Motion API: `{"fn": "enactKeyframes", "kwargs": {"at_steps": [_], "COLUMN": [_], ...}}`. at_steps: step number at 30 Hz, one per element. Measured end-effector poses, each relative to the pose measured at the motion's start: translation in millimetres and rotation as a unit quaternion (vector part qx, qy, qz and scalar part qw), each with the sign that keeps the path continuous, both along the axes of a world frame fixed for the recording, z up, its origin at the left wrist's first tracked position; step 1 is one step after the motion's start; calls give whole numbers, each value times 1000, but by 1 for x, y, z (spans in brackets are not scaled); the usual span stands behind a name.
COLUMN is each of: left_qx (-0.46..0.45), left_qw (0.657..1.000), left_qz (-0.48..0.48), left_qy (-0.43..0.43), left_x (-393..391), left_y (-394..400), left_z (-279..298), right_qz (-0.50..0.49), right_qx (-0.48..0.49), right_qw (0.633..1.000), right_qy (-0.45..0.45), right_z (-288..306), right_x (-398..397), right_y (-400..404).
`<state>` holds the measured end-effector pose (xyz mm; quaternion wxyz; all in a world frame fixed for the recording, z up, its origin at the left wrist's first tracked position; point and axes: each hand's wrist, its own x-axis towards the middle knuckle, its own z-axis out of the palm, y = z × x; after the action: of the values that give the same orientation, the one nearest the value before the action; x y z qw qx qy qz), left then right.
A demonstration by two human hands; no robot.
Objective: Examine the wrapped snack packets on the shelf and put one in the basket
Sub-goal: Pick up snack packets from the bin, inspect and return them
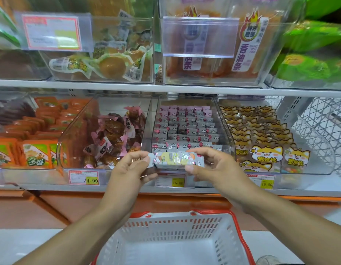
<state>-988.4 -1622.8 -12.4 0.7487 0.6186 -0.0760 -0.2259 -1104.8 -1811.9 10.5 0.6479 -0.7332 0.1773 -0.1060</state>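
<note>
Shop shelf point(165, 87) in front of me, two tiers of clear plastic bins packed with wrapped snacks. Lower tier, middle bin point(185, 104): neat rows of small silver-and-pink packets point(186, 129). To its left, brown sweets in pink wrappers point(114, 134); to its right, the yellow cat-faced packs point(261, 134). I've got one silver snack packet point(177, 159) held level just in front of that middle bin, my left hand point(130, 169) pinching its left end between thumb and fingers, my right hand point(209, 165) pinching the right end, printed face turned up toward me. Below my arms sits the white basket point(177, 228) with its red handles point(240, 232), well under the packet. A price tag point(83, 177) reads 29.90.
</note>
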Motion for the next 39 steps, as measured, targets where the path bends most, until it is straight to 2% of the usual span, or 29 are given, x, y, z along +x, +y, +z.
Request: {"fn": "enactKeyframes", "kwargs": {"at_steps": [5, 7, 10, 17, 22, 28, 31, 39], "left_qx": [43, 53, 46, -7, 13, -6, -24, 23], "left_qw": [991, 989, 993, 996, 996, 993, 996, 996], "left_qz": [-77, -82, -74, -57, -81, -99, -82, -82], "left_qy": [-105, -114, -85, 64, 42, -63, -31, -2], "left_x": [-7, -9, -8, -2, -6, -6, -8, -5], "left_y": [6, 6, 5, 3, 2, 5, 1, -4], "left_z": [8, 9, 9, 8, 12, 11, 10, 4], "right_qz": [-16, -8, 13, 95, 56, 19, 18, -32], "right_qx": [6, 14, 15, -52, -90, -18, 50, 236], "right_qw": [1000, 1000, 1000, 993, 994, 1000, 998, 971], "right_qy": [18, 13, 12, -36, -34, -14, -20, -36], "right_z": [-5, -5, -2, 1, 1, 0, 2, 4], "right_x": [4, 5, 5, 4, 4, 6, 7, 11], "right_y": [0, 0, 1, 3, 3, 1, 0, -2]}}
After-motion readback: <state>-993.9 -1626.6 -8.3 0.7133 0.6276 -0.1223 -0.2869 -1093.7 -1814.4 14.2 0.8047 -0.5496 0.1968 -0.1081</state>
